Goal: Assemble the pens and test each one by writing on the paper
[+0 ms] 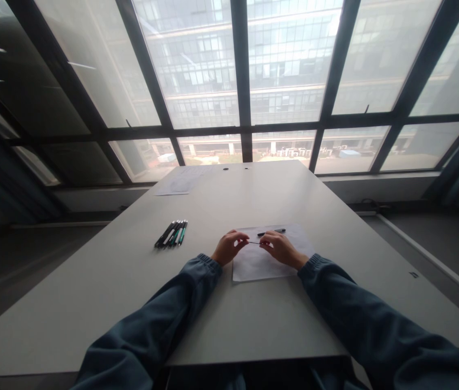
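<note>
Centrally, thin dark rod [254,242]: held between left hand [229,247] and right hand [281,249], one end at the fingertips of each; spans the short gap between them, above the white sheet [262,266].
Rod's look: very slender, straight, dark, roughly level with a slight dip toward the right hand; too small for tip or finer detail to be told.
Left hand: closed in a pinch on the rod's left end, with thumb and fingertips brought together; near the left edge of the sheet.
Right hand: closed in a pinch on the rod's right end, curled over the sheet, just beside the black pen.
Black pen [278,231]: lies on the sheet beyond the right hand, partly hidden behind the fingers; dark, thicker than the rod.
White sheet: flat on the table [208,319], partly covered by the right hand and wrist; looks plain where visible.
Bunch of pens [171,234]: well apart from the left hand, off to its left; laid side by side, mostly black, with some green and pale parts.
Far papers [177,183]: flat near the far left of the tabletop, with faint marks, unreadable.
Small dark disc [225,169]: near the table's far edge, with a tiny dark item [246,168] to its right; too small to identify.
Sleeves [191,284]: dark blue, gathered at both wrists.
</note>
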Demonstrator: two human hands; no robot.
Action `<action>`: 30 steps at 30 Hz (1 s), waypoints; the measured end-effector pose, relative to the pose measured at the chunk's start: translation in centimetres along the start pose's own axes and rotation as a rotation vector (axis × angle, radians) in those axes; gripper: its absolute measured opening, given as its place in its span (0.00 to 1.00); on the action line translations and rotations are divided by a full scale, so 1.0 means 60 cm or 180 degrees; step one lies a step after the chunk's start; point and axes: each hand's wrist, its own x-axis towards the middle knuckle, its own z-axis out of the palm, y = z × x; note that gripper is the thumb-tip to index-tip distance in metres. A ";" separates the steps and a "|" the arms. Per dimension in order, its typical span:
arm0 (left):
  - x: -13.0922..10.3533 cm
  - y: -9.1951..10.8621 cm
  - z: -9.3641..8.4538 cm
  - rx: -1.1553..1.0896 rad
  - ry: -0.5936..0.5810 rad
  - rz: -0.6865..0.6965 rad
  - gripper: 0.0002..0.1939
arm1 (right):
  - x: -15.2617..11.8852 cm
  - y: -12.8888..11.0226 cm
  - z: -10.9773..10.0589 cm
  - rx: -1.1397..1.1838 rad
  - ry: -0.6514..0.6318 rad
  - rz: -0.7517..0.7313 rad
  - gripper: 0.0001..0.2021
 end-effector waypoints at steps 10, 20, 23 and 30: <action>0.000 0.002 -0.002 0.0012 -0.0001 0.0002 0.07 | 0.001 -0.002 0.001 -0.0083 -0.0002 -0.0014 0.06; 0.001 0.001 -0.009 -0.0220 0.0004 -0.0005 0.22 | 0.001 0.002 0.004 0.0040 0.0185 0.0087 0.08; 0.002 -0.001 -0.013 -0.0108 0.0193 -0.0131 0.21 | 0.001 0.004 0.005 0.0083 0.0370 0.0185 0.08; 0.005 -0.020 -0.014 0.0705 0.0072 -0.0384 0.14 | 0.001 0.007 0.004 0.0029 0.0670 0.0382 0.09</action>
